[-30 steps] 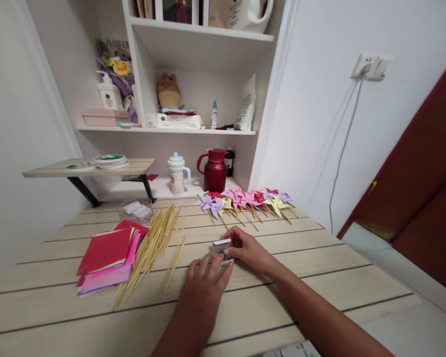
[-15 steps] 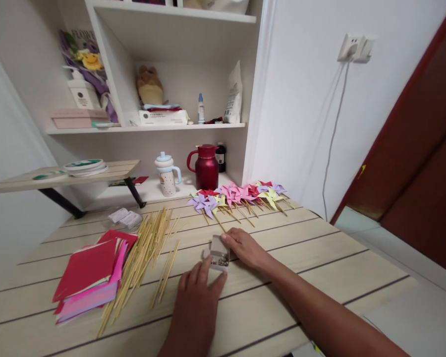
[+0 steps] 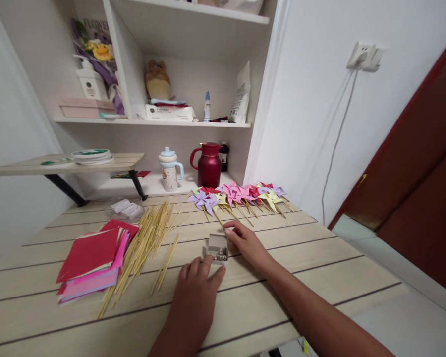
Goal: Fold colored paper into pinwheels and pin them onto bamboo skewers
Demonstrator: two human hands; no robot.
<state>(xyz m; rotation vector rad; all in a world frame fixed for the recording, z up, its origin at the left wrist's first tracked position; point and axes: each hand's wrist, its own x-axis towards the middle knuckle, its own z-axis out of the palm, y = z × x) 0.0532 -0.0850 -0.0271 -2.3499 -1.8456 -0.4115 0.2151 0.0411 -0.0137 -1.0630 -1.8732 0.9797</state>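
A small light-coloured box [image 3: 218,240] stands on the table with its lid up and small shiny metal pieces [image 3: 220,256] inside. My left hand [image 3: 196,292] steadies the box lightly, index finger at its left side and thumb at the near edge. To the right of the lid, my right hand [image 3: 247,244] has its fingers curled and the thumb close to the index finger; what they hold, if anything, is hidden. The stick end of a purple paper pinwheel [image 3: 204,201] lies right by those fingertips. More pinwheels [image 3: 235,192] in pink, red and yellow lie behind.
Left of my hands are loose wooden sticks [image 3: 144,243] and a stack of coloured paper squares [image 3: 90,255]. Small clear packets [image 3: 127,208] lie behind them. A raised wooden stand [image 3: 130,159] is at the far left. A cup [image 3: 170,173] and a red jug [image 3: 208,166] stand at the back.
My right hand has shifted slightly away from me along the raised lid. My left hand stays at the box. The view has moved a little.
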